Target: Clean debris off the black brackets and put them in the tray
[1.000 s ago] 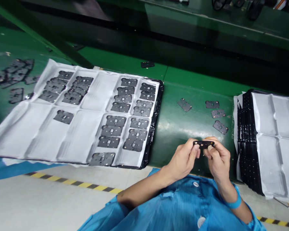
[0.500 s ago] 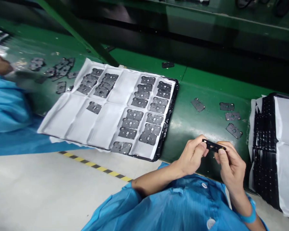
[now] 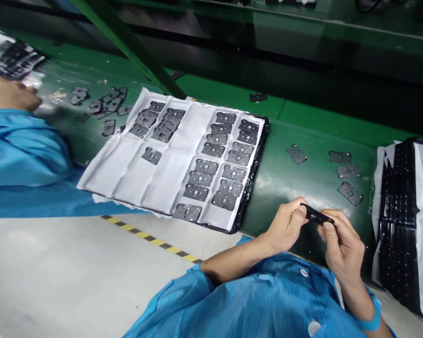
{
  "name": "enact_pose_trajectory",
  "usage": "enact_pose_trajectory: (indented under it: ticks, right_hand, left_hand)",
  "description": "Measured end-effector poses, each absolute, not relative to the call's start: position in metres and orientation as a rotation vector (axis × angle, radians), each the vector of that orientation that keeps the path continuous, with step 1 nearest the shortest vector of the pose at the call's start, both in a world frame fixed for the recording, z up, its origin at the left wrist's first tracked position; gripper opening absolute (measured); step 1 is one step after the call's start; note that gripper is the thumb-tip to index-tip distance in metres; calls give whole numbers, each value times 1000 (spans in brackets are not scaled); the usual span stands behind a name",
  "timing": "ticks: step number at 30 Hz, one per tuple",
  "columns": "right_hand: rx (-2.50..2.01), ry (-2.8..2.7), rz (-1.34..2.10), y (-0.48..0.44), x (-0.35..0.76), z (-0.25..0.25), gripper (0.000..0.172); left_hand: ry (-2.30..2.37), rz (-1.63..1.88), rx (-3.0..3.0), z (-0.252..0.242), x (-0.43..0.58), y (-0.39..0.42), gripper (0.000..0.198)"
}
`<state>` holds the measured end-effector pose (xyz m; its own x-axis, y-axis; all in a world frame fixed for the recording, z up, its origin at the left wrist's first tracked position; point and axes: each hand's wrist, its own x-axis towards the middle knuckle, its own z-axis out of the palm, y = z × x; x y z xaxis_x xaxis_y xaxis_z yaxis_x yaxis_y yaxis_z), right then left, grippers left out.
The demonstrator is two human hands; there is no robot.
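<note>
Between my two hands is a small black plate with cut-outs, tilted so that it looks narrow. My left hand pinches its left end between thumb and fingers. At the other end, my right hand grips it the same way. Several similar dark plates lie loose on the green table just beyond my hands. To the left, a compartmented tray lined with white sheet holds many more of these plates, some overlapping; several of its compartments are bare.
At right stands a stack of black trays with white sheets. A green post slants down behind the lined tray. On the far left are a co-worker's hand and blue sleeve, near a scattered pile of plates.
The whole view has shifted, so the tray and table appear farther right. My hands still hold the plate, which is tipped slightly differently. More of the co-worker's arm shows at left.
</note>
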<state>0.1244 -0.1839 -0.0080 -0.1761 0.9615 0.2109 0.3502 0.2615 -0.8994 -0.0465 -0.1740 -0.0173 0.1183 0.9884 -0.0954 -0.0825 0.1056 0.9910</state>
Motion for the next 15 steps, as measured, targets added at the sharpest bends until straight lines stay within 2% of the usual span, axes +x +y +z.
enact_pose_trajectory:
  ticks: [12,15]
  right_hand:
    - [-1271,-1631,928,-184,123,-5,20]
    - [-1271,-1647,897,-184,124,-5,19]
  left_hand:
    - [1075,974,1140,-20,-50,-176,26]
    - [1009,979,1154,-19,-52,-175,30]
